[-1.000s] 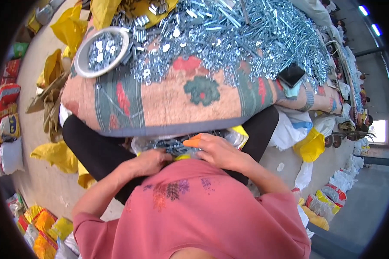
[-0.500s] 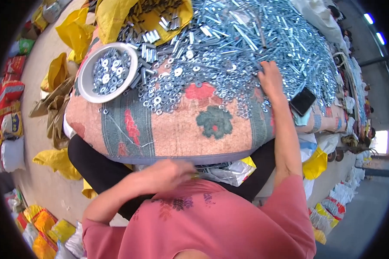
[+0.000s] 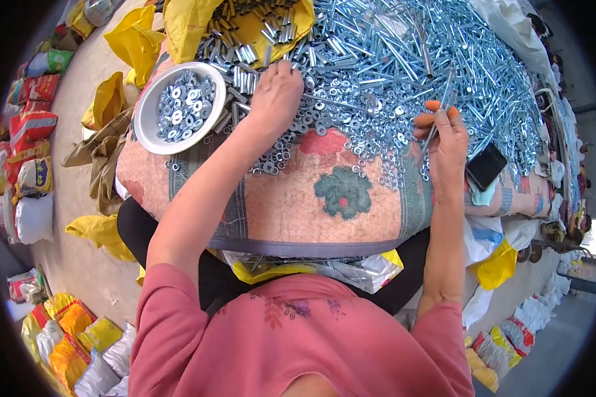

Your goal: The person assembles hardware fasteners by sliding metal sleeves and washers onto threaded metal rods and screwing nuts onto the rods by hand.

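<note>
My left hand (image 3: 278, 96) reaches to the edge of a heap of short metal sleeves (image 3: 248, 78), fingers bent and drawn together. What its fingertips grip is hidden. My right hand (image 3: 446, 135), with orange covers on some fingertips, pinches a thin metal rod (image 3: 450, 86) that stands tilted above the pile. Loose washers (image 3: 321, 119) lie between the hands. Beyond the right hand spreads a large pile of long shiny bolts or rods (image 3: 490, 79). Left of my left forearm, a white bowl (image 3: 146, 126) holds many washers.
A patterned padded cover (image 3: 278, 212) lies under the parts. A black phone (image 3: 486, 165) rests on a light blue cloth beside my right wrist. A yellow sack (image 3: 192, 26) with sleeves lies open at the back. Bagged goods (image 3: 69, 357) sit on the floor at left.
My left hand has moved from near my lap up and forward to the sleeves. My right hand has lifted from the pile and now holds a thin rod. The view has shifted slightly.
</note>
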Available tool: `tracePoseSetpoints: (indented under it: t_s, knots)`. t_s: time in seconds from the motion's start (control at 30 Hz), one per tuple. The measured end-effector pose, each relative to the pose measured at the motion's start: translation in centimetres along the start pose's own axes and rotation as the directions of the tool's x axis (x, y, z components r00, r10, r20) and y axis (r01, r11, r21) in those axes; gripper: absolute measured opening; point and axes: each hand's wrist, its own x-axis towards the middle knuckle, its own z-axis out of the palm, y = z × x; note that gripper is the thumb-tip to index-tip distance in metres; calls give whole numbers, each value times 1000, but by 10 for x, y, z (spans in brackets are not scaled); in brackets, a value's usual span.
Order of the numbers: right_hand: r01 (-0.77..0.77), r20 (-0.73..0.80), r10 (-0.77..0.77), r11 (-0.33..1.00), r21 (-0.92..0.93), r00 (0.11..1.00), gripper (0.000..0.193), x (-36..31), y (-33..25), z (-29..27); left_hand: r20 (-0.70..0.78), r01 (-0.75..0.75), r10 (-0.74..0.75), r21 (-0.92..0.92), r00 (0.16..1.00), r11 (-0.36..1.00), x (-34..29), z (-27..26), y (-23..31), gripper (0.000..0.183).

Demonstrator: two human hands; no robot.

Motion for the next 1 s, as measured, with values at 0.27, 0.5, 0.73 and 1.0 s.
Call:
tracePoseSetpoints:
  t_s: [0.27, 0.5, 0.73, 1.0]
  knots:
    - [-112, 270, -9, 896, 430, 963, 21, -37, -1, 35, 109, 66, -40, -245, 993, 967, 4, -3, -40, 11]
    - [-163, 228, 50, 846, 508, 972, 23, -53, 10, 44, 369, 364, -63, -852, 927, 375, -40, -64, 18, 16]
    - [-215, 280, 70, 821, 529, 957, 21, -60, 7, 72, 616, 652, 231, -649, 753, -392, -98, -65, 43, 20]
    - [-41, 66, 15, 907, 419, 998, 28, -77, 5, 79, 551, 561, 114, -791, 827, -243, -111, -67, 54, 19]
